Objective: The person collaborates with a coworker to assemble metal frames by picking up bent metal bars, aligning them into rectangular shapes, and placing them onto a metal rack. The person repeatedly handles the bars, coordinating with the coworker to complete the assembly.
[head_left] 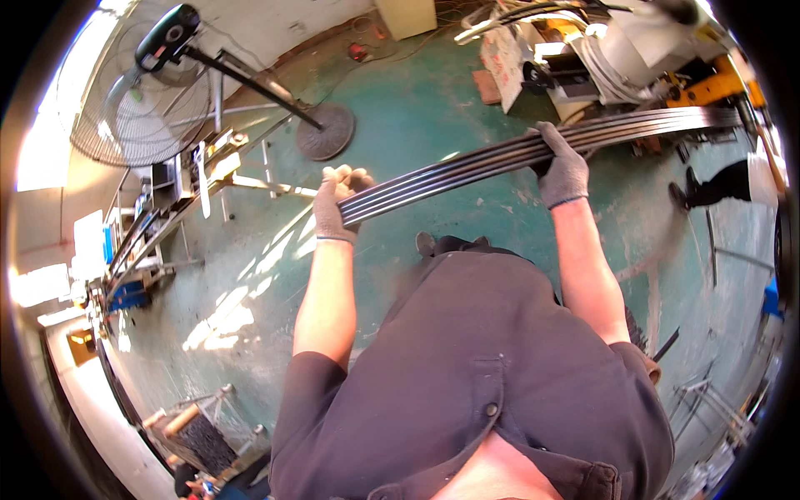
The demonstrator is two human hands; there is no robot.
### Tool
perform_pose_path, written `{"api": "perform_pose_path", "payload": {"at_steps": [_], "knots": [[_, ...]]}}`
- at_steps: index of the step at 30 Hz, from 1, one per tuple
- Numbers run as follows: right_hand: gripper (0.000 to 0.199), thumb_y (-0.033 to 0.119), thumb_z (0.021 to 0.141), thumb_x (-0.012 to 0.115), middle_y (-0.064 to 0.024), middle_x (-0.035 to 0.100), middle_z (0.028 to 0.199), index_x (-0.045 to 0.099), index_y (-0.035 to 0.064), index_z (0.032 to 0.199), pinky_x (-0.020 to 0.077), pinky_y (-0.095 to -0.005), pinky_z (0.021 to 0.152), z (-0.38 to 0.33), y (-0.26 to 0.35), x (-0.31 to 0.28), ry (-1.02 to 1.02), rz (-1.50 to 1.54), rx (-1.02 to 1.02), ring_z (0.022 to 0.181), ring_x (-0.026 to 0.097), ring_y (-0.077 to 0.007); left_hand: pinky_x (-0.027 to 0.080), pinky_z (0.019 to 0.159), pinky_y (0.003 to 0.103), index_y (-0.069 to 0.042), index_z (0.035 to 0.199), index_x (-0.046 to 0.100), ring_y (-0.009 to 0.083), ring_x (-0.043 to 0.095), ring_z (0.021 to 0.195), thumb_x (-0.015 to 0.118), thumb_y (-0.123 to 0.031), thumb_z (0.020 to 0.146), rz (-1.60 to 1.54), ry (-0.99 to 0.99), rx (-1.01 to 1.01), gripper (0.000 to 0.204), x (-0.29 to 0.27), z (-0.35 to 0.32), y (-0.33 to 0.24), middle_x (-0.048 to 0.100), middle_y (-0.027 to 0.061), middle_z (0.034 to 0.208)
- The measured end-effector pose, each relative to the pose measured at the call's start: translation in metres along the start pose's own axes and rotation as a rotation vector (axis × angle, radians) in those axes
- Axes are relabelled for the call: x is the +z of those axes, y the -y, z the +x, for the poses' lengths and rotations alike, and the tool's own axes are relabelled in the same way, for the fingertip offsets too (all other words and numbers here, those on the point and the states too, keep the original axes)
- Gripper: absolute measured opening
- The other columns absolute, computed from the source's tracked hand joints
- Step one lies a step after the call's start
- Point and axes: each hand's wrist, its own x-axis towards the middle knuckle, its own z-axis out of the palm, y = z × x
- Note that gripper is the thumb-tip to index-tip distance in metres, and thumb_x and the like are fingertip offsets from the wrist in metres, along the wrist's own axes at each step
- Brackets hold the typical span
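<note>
Head view: the left hand (336,208) and right hand (567,173) are clamping their fingers around long metal bars (450,174), best supported evenly.

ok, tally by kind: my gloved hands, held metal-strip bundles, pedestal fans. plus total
Gloved hands: 2 (left hand, right hand)
Held bundle of long metal strips: 1
Pedestal fan: 1
Total: 4
</note>
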Motion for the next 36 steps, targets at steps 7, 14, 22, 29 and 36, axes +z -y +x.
{"api": "perform_pose_path", "payload": {"at_steps": [7,14,22,29,36], "knots": [[0.025,0.016,0.098,0.078,-0.0138,0.077,0.106,0.074,-0.0016,0.116,0.0594,-0.0392,0.083,0.008,0.013,0.011,-0.014,0.007,0.074,0.097,0.074,-0.0257,0.061,0.089,0.049,-0.004,0.111,0.056,0.0327,0.071,0.095,0.052,-0.042,0.112,-0.086,-0.041,-0.026,0.038,0.028,0.002,0.004,0.071,0.0194,0.100],[0.025,0.019,0.098,0.078,-0.0110,0.077,0.109,0.075,0.0022,0.117,0.0590,-0.0374,0.091,0.021,0.004,0.003,-0.062,0.035,0.057,0.103,0.073,-0.0236,0.062,0.092,0.047,-0.002,0.113,0.059,0.0324,0.071,0.099,0.052,-0.052,0.110,0.056,-0.009,-0.080,0.050,0.015,0.006,-0.004,0.070,0.0179,0.106],[0.020,0.013,0.096,0.080,-0.0092,0.077,0.104,0.075,0.0018,0.112,0.0590,-0.0359,0.090,0.025,0.010,-0.013,-0.020,0.093,0.060,0.099,0.074,-0.0225,0.061,0.078,0.041,-0.002,0.117,0.051,0.0277,0.067,0.087,0.054,-0.041,0.112,0.090,-0.137,-0.046,0.040,0.031,0.012,0.000,0.062,0.0147,0.094],[0.020,0.017,0.091,0.081,-0.0107,0.076,0.093,0.074,0.0021,0.103,0.0635,-0.0423,0.076,-0.003,0.013,0.025,-0.095,-0.057,0.004,0.082,0.076,-0.0251,0.056,0.086,0.043,-0.010,0.097,0.052,0.0245,0.058,0.092,0.062,-0.046,0.105,0.038,0.108,0.079,0.038,0.005,0.010,0.004,0.057,0.0099,0.095],[0.025,0.015,0.090,0.082,-0.0150,0.077,0.092,0.073,-0.0067,0.097,0.0636,-0.0410,0.081,-0.002,0.030,0.019,-0.080,0.010,0.030,0.082,0.077,-0.0262,0.057,0.094,0.044,-0.001,0.115,0.060,0.0279,0.066,0.097,0.063,-0.046,0.106,0.087,0.022,0.038,0.046,0.015,0.018,0.000,0.067,0.0150,0.104]]}}
